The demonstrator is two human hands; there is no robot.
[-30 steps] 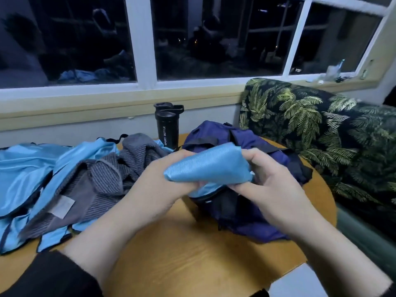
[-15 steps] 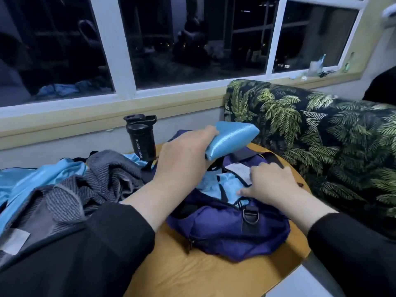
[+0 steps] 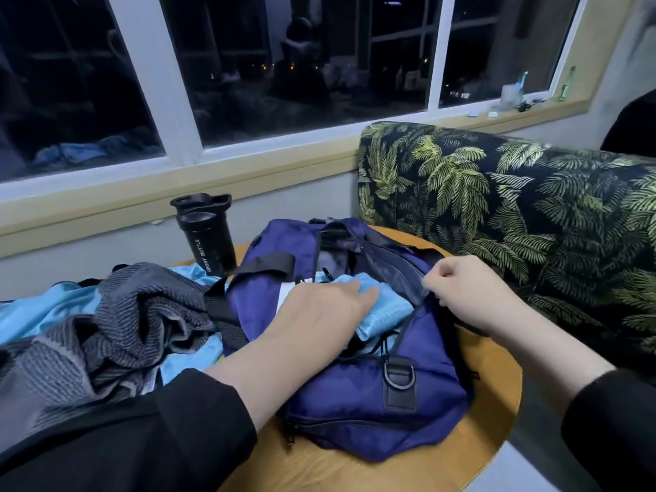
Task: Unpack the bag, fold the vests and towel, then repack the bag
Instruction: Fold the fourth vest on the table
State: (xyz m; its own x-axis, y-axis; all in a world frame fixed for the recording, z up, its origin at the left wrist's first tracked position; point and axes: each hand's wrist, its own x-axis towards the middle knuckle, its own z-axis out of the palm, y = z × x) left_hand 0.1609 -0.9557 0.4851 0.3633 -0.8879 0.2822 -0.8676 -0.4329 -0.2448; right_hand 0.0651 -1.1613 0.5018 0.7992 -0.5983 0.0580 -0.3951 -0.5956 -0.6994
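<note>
A purple duffel bag (image 3: 355, 403) lies open on the round wooden table (image 3: 490, 413). A folded light-blue vest (image 3: 387, 308) sits in its opening. My left hand (image 3: 319, 314) lies flat on that vest, fingers straight, pressing it down into the bag. My right hand (image 3: 465, 292) pinches the far edge of the bag's opening and holds it up. To the left lies a crumpled grey striped towel (image 3: 117, 332) on top of another light-blue vest (image 3: 46, 310), both unfolded.
A black sport bottle (image 3: 206, 236) stands behind the bag near the wall. A palm-print sofa (image 3: 514, 214) borders the table on the right. Small items sit on the window sill (image 3: 514, 101) at the far right.
My left hand has brought the folded blue vest down from above the bag into its opening. My right hand has moved from the bag's inside to its far rim.
</note>
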